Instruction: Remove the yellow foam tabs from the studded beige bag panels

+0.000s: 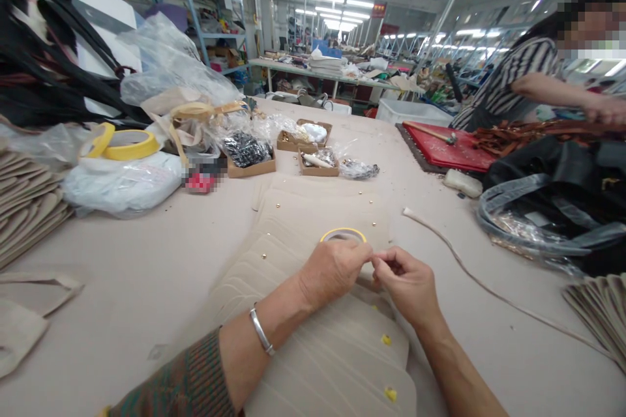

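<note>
Lying fanned across the middle of the pale table (141, 260), the stack of beige pieces (303, 319) could be dragged out of order, it is judged, if the left forearm were leaned on it and pulled back, as its layers appear merely lapped over one another. Above it, the fingertips of the left hand (335, 267) and right hand (408, 283) are brought together in a close pinch; whether anything is clamped in the grip cannot be told. A ring of yellow tape (342, 232) is seen just beyond the left hand, over the stack, its near side hidden by the knuckles; whether it is held or simply set down cannot be made out. It could be knocked aside by a sharp turn of that wrist. The yellow tabs (386, 339) could be creased or lifted if brushed, and the small metal studs (264, 256) could be snagged if one layer were drawn across another.

The table is surfaced in something smooth and matte. The stack is formed of thin, flexible, leather-like sheets with rounded, rippling edges. The left arm is covered by a patterned knit sleeve (180, 374) and circled by a rigid silver bracelet (261, 332). The tabs are small and irregular; the studs are rounded, shiny and gold-toned.
</note>
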Demonstrator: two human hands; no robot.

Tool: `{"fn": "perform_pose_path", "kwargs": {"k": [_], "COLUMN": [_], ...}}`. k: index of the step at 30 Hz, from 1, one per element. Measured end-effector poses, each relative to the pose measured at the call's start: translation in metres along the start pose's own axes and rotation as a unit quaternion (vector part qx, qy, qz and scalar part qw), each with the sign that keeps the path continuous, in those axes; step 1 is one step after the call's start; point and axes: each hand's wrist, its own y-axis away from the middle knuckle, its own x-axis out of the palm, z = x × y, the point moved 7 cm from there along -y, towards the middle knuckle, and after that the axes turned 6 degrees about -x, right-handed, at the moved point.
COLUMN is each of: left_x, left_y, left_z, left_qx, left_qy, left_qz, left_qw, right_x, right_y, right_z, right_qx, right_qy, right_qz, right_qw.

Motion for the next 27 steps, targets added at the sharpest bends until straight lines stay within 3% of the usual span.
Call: {"fn": "perform_pose_path", "kwargs": {"k": [4,7,13,20,27], "left_x": [0.001,0.011,0.030,0.029,0.029], "left_y": [0.000,-0.002,-0.006,-0.005,-0.004], "left_z": [-0.007,0.002,0.013,0.010,0.011], "left_qx": [0.001,-0.037,-0.045,-0.056,-0.060], "left_qy": [-0.031,-0.084,-0.140,-0.122,-0.116], "left_qz": [-0.004,0.039,0.103,0.118,0.127], "left_qw": [0.999,0.995,0.984,0.984,0.983], "right_x": [-0.012,-0.015,-0.008,-0.001,-0.002], "right_y": [-0.008,-0.010,-0.009,-0.015,-0.018], "right_z": [-0.041,-0.061,-0.060,-0.038,-0.038], "right_qx": [0.150,0.185,0.141,0.012,-0.003], "right_qy": [-0.102,-0.095,-0.020,0.182,0.246], "right_qz": [-0.027,0.020,0.076,0.109,0.076], "right_qw": [0.983,0.978,0.987,0.977,0.966]}}
